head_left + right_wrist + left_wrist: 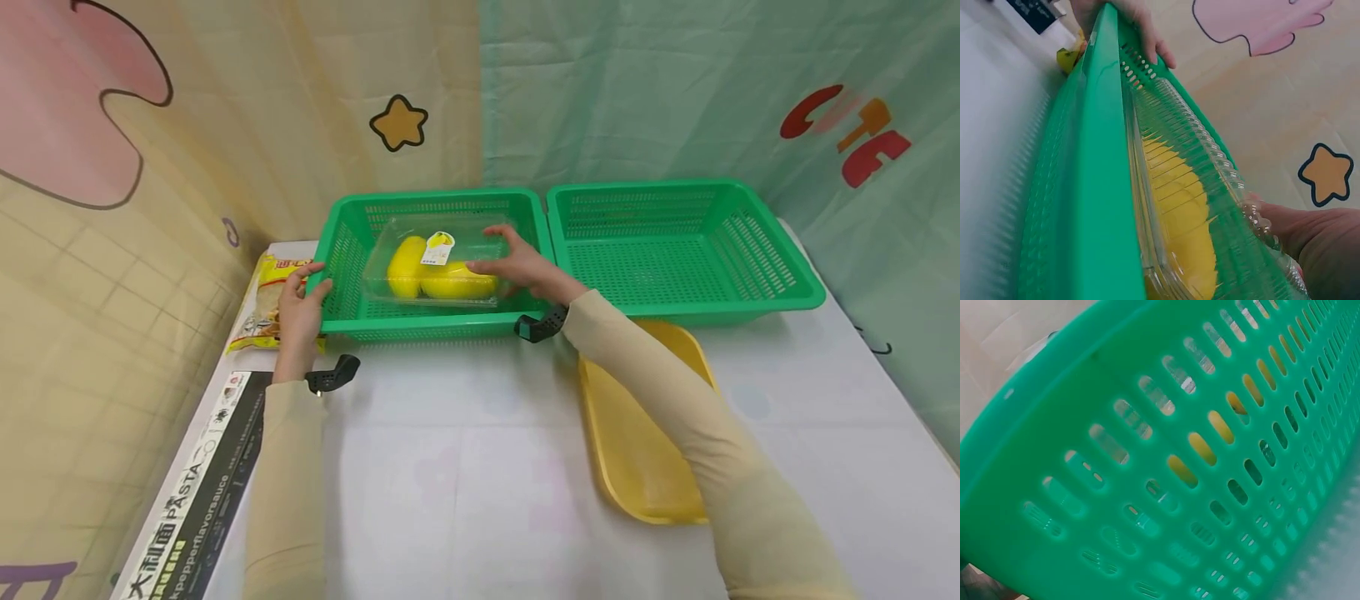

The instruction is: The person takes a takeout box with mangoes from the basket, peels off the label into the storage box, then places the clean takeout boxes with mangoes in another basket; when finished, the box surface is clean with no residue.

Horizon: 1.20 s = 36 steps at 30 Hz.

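Note:
A clear plastic box (382, 250) with yellow mangoes (459, 282) and a small label (438, 248) lies inside the left green basket (420, 323). My right hand (521, 265) reaches over the box's right end, thumb and fingers spread and bent around it. In the right wrist view the ridged box side (1200, 134) stands close to the basket rim, and part of the hand (1325, 240) shows behind it. At the basket's left end my left hand (298, 312) grips the rim. The left wrist view holds mostly the slotted basket wall (1104, 481).
A second green basket (637, 267) stands to the right, close against the first. Under my right forearm is a yellow tray (622, 442). To the left lie a yellow food packet (266, 304) and a long black-and-white pasta box (202, 492). Printed curtains (645, 92) hang behind.

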Tool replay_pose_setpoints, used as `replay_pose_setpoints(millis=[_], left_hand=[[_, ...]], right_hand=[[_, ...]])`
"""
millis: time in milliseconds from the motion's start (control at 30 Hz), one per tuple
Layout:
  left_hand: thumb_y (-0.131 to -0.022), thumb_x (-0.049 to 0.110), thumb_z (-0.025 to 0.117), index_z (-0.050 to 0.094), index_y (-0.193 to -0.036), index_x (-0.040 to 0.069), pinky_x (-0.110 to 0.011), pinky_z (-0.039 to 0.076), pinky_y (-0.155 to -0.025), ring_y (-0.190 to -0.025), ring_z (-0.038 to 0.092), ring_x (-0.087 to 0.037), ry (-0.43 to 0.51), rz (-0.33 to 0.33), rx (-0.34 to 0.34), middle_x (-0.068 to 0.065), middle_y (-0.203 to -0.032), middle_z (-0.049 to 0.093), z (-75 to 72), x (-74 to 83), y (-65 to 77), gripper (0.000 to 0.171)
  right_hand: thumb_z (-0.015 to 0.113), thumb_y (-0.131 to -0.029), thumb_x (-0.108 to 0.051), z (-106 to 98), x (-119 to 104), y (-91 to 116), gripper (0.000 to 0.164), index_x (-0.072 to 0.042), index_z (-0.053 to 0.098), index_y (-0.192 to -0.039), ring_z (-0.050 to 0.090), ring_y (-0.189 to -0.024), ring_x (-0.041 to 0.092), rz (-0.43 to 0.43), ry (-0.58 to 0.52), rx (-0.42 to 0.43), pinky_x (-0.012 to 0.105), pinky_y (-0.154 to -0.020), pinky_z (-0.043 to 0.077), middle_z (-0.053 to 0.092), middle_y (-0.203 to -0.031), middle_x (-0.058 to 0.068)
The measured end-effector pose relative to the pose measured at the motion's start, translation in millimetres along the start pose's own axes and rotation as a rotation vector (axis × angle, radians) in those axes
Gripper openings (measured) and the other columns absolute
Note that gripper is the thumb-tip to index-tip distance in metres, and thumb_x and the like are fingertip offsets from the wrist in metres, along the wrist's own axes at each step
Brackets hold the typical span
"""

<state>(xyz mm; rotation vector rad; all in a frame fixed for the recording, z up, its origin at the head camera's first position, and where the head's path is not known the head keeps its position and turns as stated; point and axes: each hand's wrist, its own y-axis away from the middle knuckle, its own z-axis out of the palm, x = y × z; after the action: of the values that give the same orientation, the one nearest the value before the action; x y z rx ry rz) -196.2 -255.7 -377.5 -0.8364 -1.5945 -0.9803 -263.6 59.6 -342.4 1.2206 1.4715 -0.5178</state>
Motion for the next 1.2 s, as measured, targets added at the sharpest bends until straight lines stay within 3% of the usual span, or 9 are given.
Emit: replay_pose_setpoints(millis=[133,200,300,400,567,733,867,1000,1200], left_hand=[[-0.098,0.025,0.052,0.054,-0.128,0.029,-0.039,0.024,-0.103,-0.125,0.031,-0.022,0.010,-0.001,-0.002,-0.001,-0.147,0.033,-0.6,0.5,0.7,0.030],[-0.098,0.024,0.052,0.055,-0.127,0.028,-0.039,0.024,-0.104,-0.126,0.031,-0.022,0.010,0.002,-0.002,-0.001,-0.148,0.032,-0.6,0.5,0.8,0.029],[-0.098,0.024,0.052,0.055,-0.127,0.027,-0.039,0.021,-0.107,-0.133,0.026,-0.022,0.002,0.007,-0.001,0.001,-0.150,0.029,-1.2,1.1,1.1,0.029],[-0.098,0.023,0.052,0.055,-0.127,0.026,-0.040,0.020,-0.109,-0.137,0.023,-0.022,-0.004,0.018,0.001,0.002,-0.152,0.027,-2.2,0.7,0.5,0.029],[-0.098,0.024,0.053,0.055,-0.127,0.027,-0.041,0.019,-0.109,-0.136,0.023,-0.022,0.003,0.018,0.002,0.002,-0.152,0.027,-3.3,0.0,0.6,0.029],[-0.098,0.025,0.053,0.054,-0.128,0.026,-0.041,0.017,-0.110,-0.138,0.020,-0.021,-0.001,0.015,-0.003,0.003,-0.153,0.025,-1.9,0.6,1.0,0.030],[-0.098,0.025,0.052,0.053,-0.129,0.027,-0.042,0.020,-0.109,-0.136,0.024,-0.024,-0.005,0.006,-0.004,0.001,-0.152,0.026,-0.9,0.7,0.6,0.031],[-0.099,0.026,0.052,0.053,-0.129,0.027,-0.043,0.019,-0.109,-0.136,0.024,-0.024,-0.010,0.003,-0.005,0.002,-0.153,0.026,-1.0,0.2,0.0,0.030],[-0.098,0.025,0.052,0.054,-0.128,0.027,-0.042,0.021,-0.108,-0.136,0.024,-0.023,-0.015,0.011,0.000,0.002,-0.152,0.027,-1.0,0.1,0.7,0.030]], right_hand=[[0.071,-0.086,-0.032,-6,-5,9,0.069,-0.026,0.029,-0.141,0.061,-0.081,0.033,-0.044,-0.007,0.009,0.047,-0.071,0.054,0.023,-0.148,0.008],[0.071,-0.085,-0.033,-12,-8,16,0.068,-0.027,0.030,-0.140,0.061,-0.073,0.033,-0.054,-0.025,0.016,0.051,-0.075,0.052,0.034,-0.140,0.010],[0.071,-0.085,-0.035,-23,-12,28,0.069,-0.029,0.030,-0.140,0.056,-0.065,0.030,-0.074,-0.059,0.028,0.051,-0.077,0.051,0.052,-0.109,0.016],[0.071,-0.085,-0.036,-34,-14,41,0.070,-0.029,0.031,-0.142,0.051,-0.067,0.027,-0.105,-0.095,0.040,0.047,-0.075,0.053,0.050,-0.084,0.018],[0.071,-0.084,-0.038,-50,-13,63,0.073,-0.028,0.030,-0.144,0.051,-0.079,0.028,-0.176,-0.094,0.068,0.045,-0.074,0.054,0.043,-0.088,0.017],[0.070,-0.085,-0.037,-61,-7,89,0.070,-0.030,0.032,-0.143,0.047,-0.075,0.028,-0.228,-0.047,0.104,0.047,-0.072,0.054,0.038,-0.084,0.016],[0.068,-0.087,-0.037,-67,1,114,0.065,-0.033,0.033,-0.142,0.048,-0.075,0.028,-0.237,0.010,0.135,0.042,-0.069,0.054,0.041,-0.085,0.015],[0.066,-0.090,-0.031,-69,8,140,0.061,-0.032,0.034,-0.142,0.045,-0.072,0.026,-0.259,0.076,0.168,0.032,-0.062,0.046,0.042,-0.082,0.013],[0.066,-0.090,-0.020,-63,28,175,0.062,-0.026,0.035,-0.144,0.044,-0.072,0.024,-0.308,0.126,0.177,0.030,-0.059,0.038,0.038,-0.087,0.013]])
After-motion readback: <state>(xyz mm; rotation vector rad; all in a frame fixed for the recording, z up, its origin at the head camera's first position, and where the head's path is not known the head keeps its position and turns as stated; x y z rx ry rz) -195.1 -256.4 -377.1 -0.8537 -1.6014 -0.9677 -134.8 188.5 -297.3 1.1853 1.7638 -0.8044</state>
